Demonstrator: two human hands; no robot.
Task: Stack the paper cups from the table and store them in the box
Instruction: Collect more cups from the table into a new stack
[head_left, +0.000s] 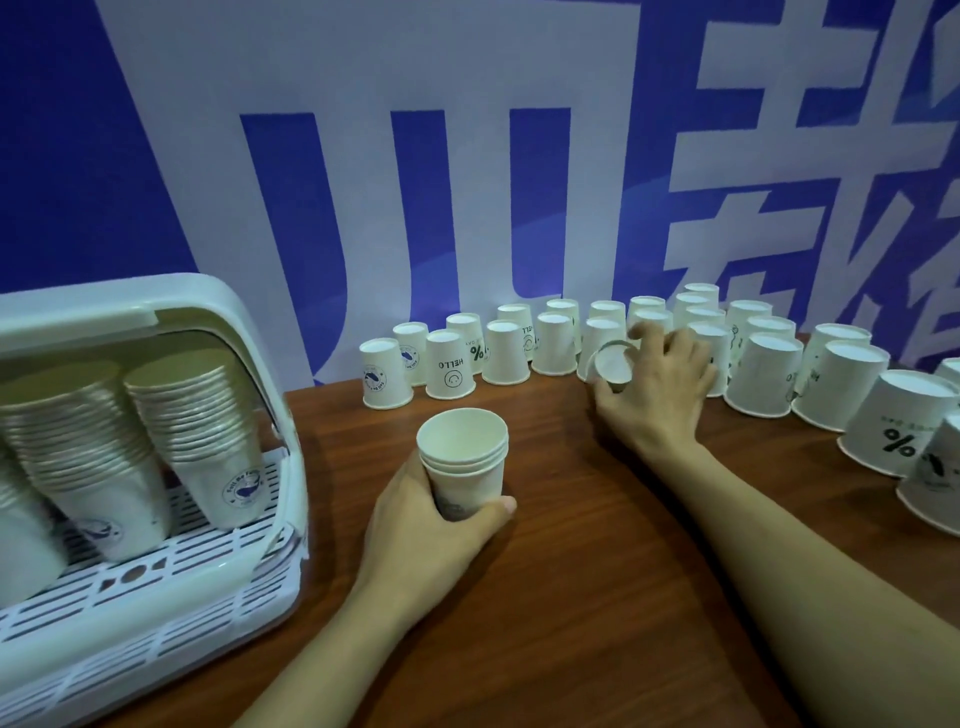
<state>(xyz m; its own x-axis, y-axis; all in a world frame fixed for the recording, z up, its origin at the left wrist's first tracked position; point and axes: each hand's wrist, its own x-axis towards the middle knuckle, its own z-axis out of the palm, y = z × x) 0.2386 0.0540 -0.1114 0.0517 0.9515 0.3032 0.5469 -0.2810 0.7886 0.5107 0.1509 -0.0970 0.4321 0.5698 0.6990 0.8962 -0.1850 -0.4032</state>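
The left hand (431, 519) holds a small stack of nested paper cups (464, 457) upright, mouths up, just above or on the brown wooden table (571, 597); which of the two cannot be told. The fingers and the thumb are curled round the lower part of the stack, and three rims show one inside the other at the top.

The right hand (652, 384) reaches forward to the row of upside-down paper cups (649, 338) at the back of the table. Its fingers and thumb are closed round one tilted paper cup (613, 364), which leans with its bottom turned toward the camera, in the middle of the row. The other cups of the row stand with their mouths down, close together, along the blue and white banner wall (467, 156). Some of them carry prints: a "HELLO" cup (449, 366) with a smile, a "%" cup (896, 431) near the right edge.

At the left stands the white plastic storage box (244, 561) with its front open. Inside it, tall stacks of paper cups (192, 415) lean on a slotted white rack (171, 551).
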